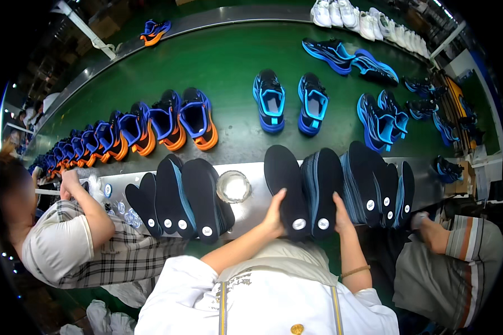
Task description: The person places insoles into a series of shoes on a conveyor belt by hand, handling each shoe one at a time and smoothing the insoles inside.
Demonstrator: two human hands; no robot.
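Right, lower centre of the frame, and it's all about the black insoles (288, 187) under the left hand (274, 215), with a layered insole stack (328, 187) beside them under the right hand (342, 215). Both sit over the metal tabletop (251, 215), heels and white round stickers toward the lower edge. Look at the grip! The left thumb presses on the outer left edge near the heel, the right hand clasps the outer right edge, so the two bundles are squeezed in from the sides; the other fingers are mostly hidden, and I can't tell how far they curl beneath.

Now, handling: these look light and bendy, foam with a cloth face, so nothing fragile, though a tall pile could well fan out. Those blue-grey edges on the right-hand bundle already show uneven layers. How many lie under the left hand? Can't tell. Best hold, I'd judge: broad across the heel or mid-length, thumb on top, fingers below, pinching every layer at once. Grab only the toe and it would probably droop and slide.
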